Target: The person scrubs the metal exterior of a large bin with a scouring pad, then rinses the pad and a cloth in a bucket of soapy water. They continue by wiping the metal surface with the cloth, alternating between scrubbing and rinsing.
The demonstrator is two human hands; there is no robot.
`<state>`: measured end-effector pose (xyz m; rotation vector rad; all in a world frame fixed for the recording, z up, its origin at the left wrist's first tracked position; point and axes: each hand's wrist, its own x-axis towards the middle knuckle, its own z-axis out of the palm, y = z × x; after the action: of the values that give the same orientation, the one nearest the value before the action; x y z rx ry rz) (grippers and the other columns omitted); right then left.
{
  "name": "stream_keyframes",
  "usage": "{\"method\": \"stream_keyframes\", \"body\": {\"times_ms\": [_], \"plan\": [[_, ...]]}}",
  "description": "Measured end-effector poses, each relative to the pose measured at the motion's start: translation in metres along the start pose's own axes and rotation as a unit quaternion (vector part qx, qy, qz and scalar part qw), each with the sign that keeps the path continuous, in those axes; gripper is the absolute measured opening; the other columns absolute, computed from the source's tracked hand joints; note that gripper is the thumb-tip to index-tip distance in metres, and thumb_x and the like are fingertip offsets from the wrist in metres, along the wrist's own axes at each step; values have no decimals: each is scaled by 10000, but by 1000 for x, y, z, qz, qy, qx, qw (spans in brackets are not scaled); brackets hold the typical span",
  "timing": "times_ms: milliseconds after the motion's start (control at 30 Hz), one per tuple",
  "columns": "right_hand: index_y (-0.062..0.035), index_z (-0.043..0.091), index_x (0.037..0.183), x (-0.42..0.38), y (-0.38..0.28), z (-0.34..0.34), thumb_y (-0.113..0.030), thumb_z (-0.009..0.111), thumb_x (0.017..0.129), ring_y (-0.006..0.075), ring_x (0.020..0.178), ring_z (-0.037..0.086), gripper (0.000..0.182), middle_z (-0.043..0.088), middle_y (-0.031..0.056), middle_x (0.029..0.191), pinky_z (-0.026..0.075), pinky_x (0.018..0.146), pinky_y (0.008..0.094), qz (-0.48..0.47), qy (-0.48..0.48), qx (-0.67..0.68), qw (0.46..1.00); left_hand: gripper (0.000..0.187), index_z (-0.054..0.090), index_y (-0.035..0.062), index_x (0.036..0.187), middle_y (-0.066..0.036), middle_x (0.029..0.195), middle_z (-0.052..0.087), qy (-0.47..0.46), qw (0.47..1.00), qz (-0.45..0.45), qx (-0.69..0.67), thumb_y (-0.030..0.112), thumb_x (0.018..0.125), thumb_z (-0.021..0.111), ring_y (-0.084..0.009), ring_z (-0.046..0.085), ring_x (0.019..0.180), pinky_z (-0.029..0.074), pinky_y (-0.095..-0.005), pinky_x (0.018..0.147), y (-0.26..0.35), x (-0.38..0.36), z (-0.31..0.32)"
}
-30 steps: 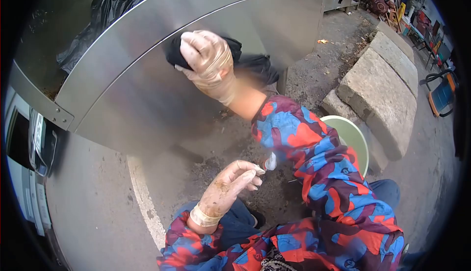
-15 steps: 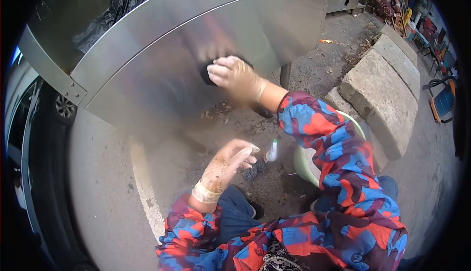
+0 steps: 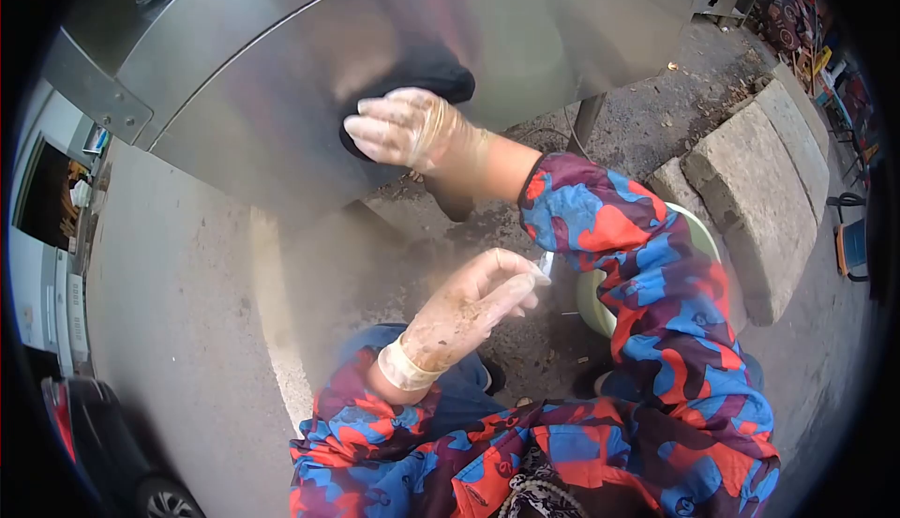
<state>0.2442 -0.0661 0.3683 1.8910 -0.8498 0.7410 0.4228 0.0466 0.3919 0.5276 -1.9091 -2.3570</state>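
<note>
My right hand (image 3: 408,131), in a thin see-through glove, is closed on a black cloth (image 3: 445,75) pressed against a shiny stainless steel panel (image 3: 272,96). Part of the cloth spreads out above and to the right of the knuckles. Lower down, my left hand (image 3: 473,312) hovers over the ground in a similar glove marked with brown dirt. Its fingers are loosely bent, and I see nothing held in them. Just past its fingertips a sliver of a white bottle (image 3: 547,261) shows; the rest is hidden behind my hand and sleeve.
A pale green basin (image 3: 698,234) sits on the ground by my right arm, mostly covered by the sleeve. Stone slabs (image 3: 750,209) lie beyond it. A metal leg (image 3: 588,120) stands under the panel. A dark car (image 3: 112,448) is at the lower left.
My right hand has slid left along the panel with the black cloth, more of which now shows. My left hand has moved slightly right and up, covering most of the bottle. The view has shifted.
</note>
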Motion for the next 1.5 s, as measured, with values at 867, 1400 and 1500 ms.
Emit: {"method": "stream_keyframes", "body": {"times_ms": [867, 1400, 1500], "plan": [[-136, 534, 1039, -78, -32, 2, -156, 564, 752, 208, 1064, 506, 289, 517, 30, 1129, 445, 805, 348, 117, -6, 37, 992, 193, 555, 13, 1070, -97, 1026, 619, 84, 996, 22, -1, 157, 952, 505, -138, 611, 849, 497, -266, 746, -21, 4, -16], [32, 345, 1277, -157, 5, -6, -78, 576, 859, 400, 1184, 386, 491, 383, 244, 1260, 313, 1029, 430, 747, 234, -110, 612, 206, 545, 8, 1083, -93, 1042, 612, 75, 997, 29, 16, 164, 955, 505, -132, 602, 854, 494, -262, 744, -24, 5, -23], [36, 342, 1283, -136, -40, 17, -97, 584, 855, 401, 1180, 389, 510, 376, 250, 1264, 320, 1025, 431, 718, 99, -14, 689, 208, 544, 10, 1078, -89, 1036, 614, 104, 994, 42, -3, 172, 950, 516, -130, 604, 841, 500, -260, 735, -32, 17, -31]]}}
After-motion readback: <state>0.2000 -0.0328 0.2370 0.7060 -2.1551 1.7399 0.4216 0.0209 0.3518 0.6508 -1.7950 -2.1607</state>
